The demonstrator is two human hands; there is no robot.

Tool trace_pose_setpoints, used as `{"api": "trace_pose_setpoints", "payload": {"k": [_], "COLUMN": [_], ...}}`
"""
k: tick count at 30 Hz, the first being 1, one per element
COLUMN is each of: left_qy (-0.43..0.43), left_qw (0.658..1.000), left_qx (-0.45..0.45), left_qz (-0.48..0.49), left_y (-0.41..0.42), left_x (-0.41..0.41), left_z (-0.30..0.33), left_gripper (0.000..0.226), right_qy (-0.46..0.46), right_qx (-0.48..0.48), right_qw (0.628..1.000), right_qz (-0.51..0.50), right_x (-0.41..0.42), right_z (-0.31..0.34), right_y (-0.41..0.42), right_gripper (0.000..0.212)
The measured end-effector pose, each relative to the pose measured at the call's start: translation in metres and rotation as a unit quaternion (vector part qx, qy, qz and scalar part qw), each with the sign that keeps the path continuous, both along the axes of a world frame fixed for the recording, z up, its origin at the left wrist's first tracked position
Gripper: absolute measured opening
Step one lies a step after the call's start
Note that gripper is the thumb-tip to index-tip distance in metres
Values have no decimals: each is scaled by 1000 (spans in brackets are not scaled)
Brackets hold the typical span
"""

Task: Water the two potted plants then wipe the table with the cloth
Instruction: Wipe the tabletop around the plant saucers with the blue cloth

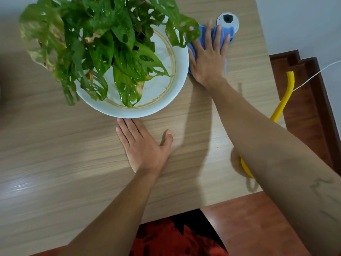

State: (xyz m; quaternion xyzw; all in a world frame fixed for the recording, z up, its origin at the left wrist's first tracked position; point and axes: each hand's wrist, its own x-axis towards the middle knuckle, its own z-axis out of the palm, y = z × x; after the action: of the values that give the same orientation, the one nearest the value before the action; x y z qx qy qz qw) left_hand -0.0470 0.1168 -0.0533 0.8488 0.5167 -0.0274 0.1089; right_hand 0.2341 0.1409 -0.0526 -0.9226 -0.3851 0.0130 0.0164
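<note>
Right hand (207, 60): palm down, fingers spread flat on the blue cloth (210, 36), pressing it to the tabletop (55, 154) at the far right. Not gripping; the cloth lies under the palm and fingers, with its edges showing beyond the fingertips and along both sides of the hand. The cloth's far edge touches or overlaps a round grey cable port (228, 20) set in the tabletop; which of the two cannot be told.

Left hand (143, 145): open and flat on the bare tabletop, fingers together, thumb out to the right. It holds nothing. Fingertips sit just at the near rim of the white saucer (177, 74); contact cannot be confirmed.

Plant (103, 43): large, green holed leaves, some browned at the edges, wet sheen on several. It stands on the saucer at the far left centre, and the leaves hide the pot. A brown stain ring runs round the inside of the saucer. One leaf overhangs the left edge of the cloth.

Only one plant is in view.

A yellow hose (285, 97) curves past the right tabletop edge and reappears under the right forearm. A thin white cable (313, 76) runs over the reddish-brown floor at the right.
</note>
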Motion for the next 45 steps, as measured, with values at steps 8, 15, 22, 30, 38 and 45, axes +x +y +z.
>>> {"api": "trace_pose_setpoints", "payload": {"k": [8,15,22,30,38,45], "left_qy": [10,10,-3,2,6,0], "left_qw": [1000,1000,1000,1000,1000,1000], "left_qx": [4,-3,-5,-5,-6,-19], "left_qz": [-6,-8,-10,-7,-5,-7], "left_y": [0,0,0,1,1,2], "left_x": [-1,-2,-2,-2,-1,0], "left_z": [1,0,1,2,1,3], "left_gripper": [112,111,110,110,110,111], "right_qy": [31,27,10,22,48,30], "right_qx": [-1,6,56,47,-10,-26], "right_qw": [996,998,998,999,998,999], "right_qz": [81,49,36,12,-25,-9], "right_x": [-22,-60,-136,-126,-28,-3], "right_z": [-3,-5,-10,-8,-2,-2], "right_y": [-9,-30,-77,-75,-9,11], "right_gripper": [60,59,51,52,58,58]}}
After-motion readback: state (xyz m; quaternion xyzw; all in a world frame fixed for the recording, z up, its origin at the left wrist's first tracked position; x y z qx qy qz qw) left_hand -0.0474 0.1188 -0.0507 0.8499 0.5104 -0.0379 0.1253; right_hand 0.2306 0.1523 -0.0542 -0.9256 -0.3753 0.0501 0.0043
